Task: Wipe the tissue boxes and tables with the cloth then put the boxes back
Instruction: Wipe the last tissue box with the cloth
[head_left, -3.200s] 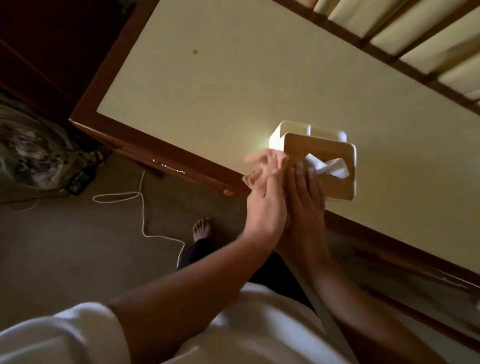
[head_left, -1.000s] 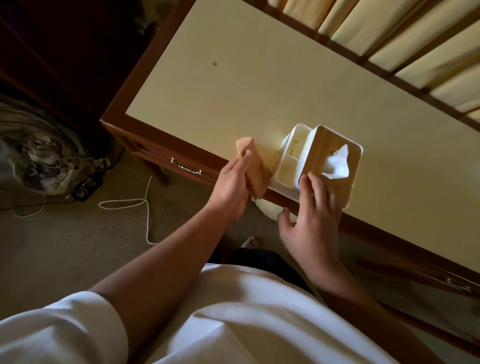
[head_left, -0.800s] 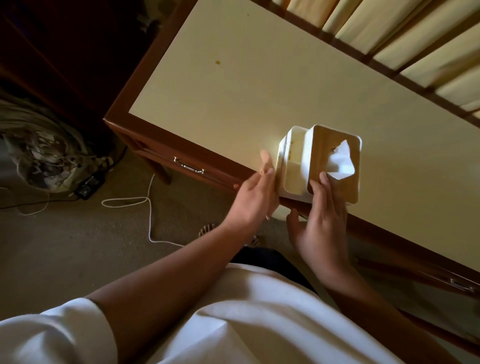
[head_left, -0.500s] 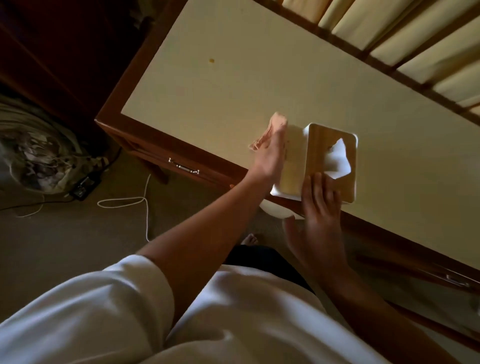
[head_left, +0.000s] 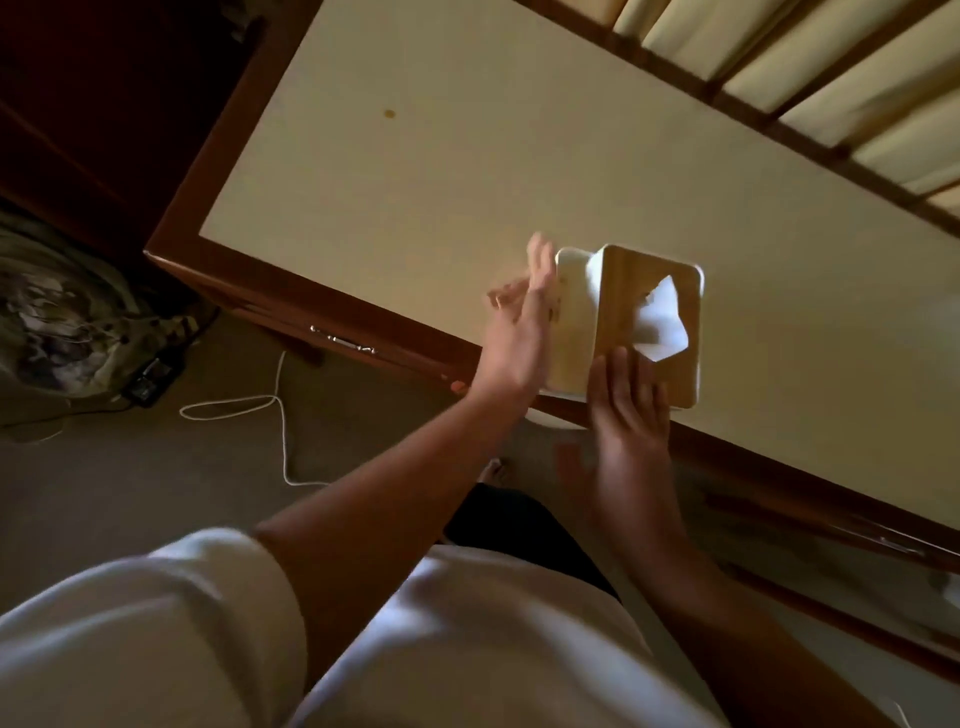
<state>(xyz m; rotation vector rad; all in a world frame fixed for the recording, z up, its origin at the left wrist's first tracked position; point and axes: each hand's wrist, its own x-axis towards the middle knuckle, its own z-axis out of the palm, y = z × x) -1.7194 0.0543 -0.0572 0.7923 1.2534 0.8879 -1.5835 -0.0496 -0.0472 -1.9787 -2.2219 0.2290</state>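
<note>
Left hand (head_left: 519, 332) slid back, cloth (head_left: 503, 297) against tissue box (head_left: 631, 280); right hand (head_left: 631, 415) atop; fingers (head_left: 621, 371) straight

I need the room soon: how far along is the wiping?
Nothing looks finished. In hand: the left hand presses the cloth on the white side of the tissue box, steadied by the right hand at the table edge. Left: the table, with a brown spot, and setting the box back.

One tissue box (head_left: 644, 280), one tissue (head_left: 665, 322) in its slot, one blurred cloth (head_left: 506, 297), two hands, left hand (head_left: 519, 332) and right hand (head_left: 628, 410), one worktop (head_left: 467, 182), one dark spot (head_left: 388, 113) on it, one white cable (head_left: 283, 410)
</note>
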